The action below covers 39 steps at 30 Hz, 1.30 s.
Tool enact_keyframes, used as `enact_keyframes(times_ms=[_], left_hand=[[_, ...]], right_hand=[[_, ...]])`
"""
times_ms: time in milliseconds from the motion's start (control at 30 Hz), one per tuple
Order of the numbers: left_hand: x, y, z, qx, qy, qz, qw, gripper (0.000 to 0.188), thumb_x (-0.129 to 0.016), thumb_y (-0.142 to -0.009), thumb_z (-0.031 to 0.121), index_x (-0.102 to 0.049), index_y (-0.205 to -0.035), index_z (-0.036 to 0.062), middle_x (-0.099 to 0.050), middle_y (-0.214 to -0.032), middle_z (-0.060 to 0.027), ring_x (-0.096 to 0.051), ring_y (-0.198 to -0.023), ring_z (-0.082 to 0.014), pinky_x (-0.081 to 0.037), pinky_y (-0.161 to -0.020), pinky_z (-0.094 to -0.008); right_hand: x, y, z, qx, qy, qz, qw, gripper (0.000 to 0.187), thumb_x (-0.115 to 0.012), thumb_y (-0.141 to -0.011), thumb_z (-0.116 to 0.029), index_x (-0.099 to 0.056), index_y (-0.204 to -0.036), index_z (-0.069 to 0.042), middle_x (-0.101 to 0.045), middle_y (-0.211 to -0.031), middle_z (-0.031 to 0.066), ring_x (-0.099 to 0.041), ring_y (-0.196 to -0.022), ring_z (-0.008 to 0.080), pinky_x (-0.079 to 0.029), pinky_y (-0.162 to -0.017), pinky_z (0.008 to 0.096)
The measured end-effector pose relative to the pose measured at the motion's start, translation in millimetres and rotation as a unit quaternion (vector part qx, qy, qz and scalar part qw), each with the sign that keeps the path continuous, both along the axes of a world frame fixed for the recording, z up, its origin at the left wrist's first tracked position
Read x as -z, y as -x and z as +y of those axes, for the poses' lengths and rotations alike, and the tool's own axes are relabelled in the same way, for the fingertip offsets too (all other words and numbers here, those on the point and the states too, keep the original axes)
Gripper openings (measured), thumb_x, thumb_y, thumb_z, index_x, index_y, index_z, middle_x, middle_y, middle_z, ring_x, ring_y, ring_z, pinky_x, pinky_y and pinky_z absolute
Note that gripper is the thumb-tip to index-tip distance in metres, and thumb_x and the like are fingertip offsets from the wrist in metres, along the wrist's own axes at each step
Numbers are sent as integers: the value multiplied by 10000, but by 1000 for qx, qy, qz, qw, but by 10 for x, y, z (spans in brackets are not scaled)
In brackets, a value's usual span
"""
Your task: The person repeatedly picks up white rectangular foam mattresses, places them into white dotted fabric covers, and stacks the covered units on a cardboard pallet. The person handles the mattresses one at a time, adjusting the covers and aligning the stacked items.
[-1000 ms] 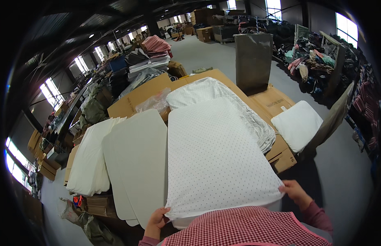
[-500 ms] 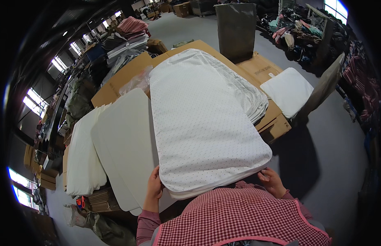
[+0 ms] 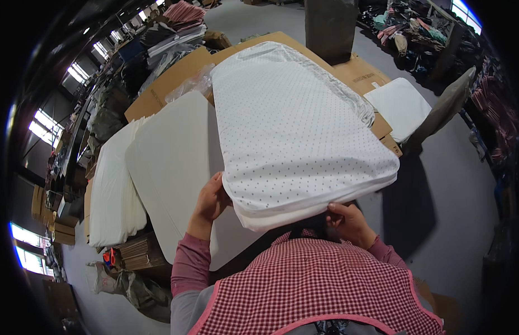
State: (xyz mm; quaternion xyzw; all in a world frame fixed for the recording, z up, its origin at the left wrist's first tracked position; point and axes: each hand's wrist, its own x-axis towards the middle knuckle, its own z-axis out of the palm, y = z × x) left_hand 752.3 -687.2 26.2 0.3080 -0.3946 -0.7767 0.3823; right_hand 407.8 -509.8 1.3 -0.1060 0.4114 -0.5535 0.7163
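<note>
A white dotted fabric cover (image 3: 293,128) with rounded corners lies over a slim white pad or stack, whose pale edge shows at the near side. My left hand (image 3: 213,196) is closed on its near left corner, with some fingers hidden under it. At the near edge, right of the middle, my right hand (image 3: 347,222) pinches the fabric between thumb and fingers. The near end is raised towards me. Left of it lie large pale boards (image 3: 170,145) with rounded corners, partly covered by my left hand and the fabric.
White soft sheets (image 3: 117,190) are stacked at the far left. Brown cardboard (image 3: 178,75) and a clear plastic bag (image 3: 195,86) lie behind. A white pad (image 3: 402,109) sits at the right near a tall grey bin (image 3: 329,28). Red-and-blue scissors (image 3: 108,258) rest low on the left.
The near end of the dotted cover has risen and swung right. My right hand has shifted left along its near edge; my left hand has moved up with the corner.
</note>
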Motion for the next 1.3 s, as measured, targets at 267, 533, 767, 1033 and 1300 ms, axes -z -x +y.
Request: enact_keyframes(times_ms=[267, 533, 767, 1033, 1300], left_hand=[[132, -471, 49, 31, 61, -326, 943, 181, -542, -993, 255, -612, -993, 88, -605, -879, 20, -589, -749, -90, -538, -676, -287], [-619, -135, 1114, 39, 219, -543, 810, 158, -638, -870, 155, -638, -789, 19, -586, -639, -111, -566, -545, -192, -464, -545, -322], [233, 477, 1175, 100, 70, 43, 992, 583, -655, -897, 405, -534, -1281, -17, -644, -1167, -113, -620, -1075, -235, -493, -936, -393], [497, 301, 885, 2, -104, -56, 993, 511, -623, -944, 268, -475, -1339, -19, -585, -1247, -125, -597, -1059, -215, -504, -857, -325], [224, 244, 784, 75, 6, -216, 973, 650, -616, -951, 390, -418, -1394, -43, -513, -1360, -164, -527, -1189, -272, -424, -1005, -370]], right_hand=[[-504, -304, -264, 107, -16, 138, 985, 97, -613, -890, -124, -642, -919, -37, -608, -784, 9, -575, -667, 95, -490, -626, 266], [-392, -542, -308, 95, -55, 127, 986, 122, -570, -916, -108, -632, -991, -34, -618, -855, 14, -579, -743, 95, -500, -671, 272], [-277, -396, -225, 42, -30, 107, 993, 174, -548, -946, -128, -624, -1063, -25, -664, -870, 22, -548, -654, 66, -464, -601, 221], [-539, -1002, -207, -57, 58, 381, 921, 353, -763, -835, -231, -666, -1008, 61, -699, -914, 102, -655, -806, 127, -506, -641, 237], [-384, -1329, -158, 89, 86, 498, 858, 201, -712, -848, -161, -651, -895, 25, -670, -726, 105, -634, -651, 127, -490, -586, 274]])
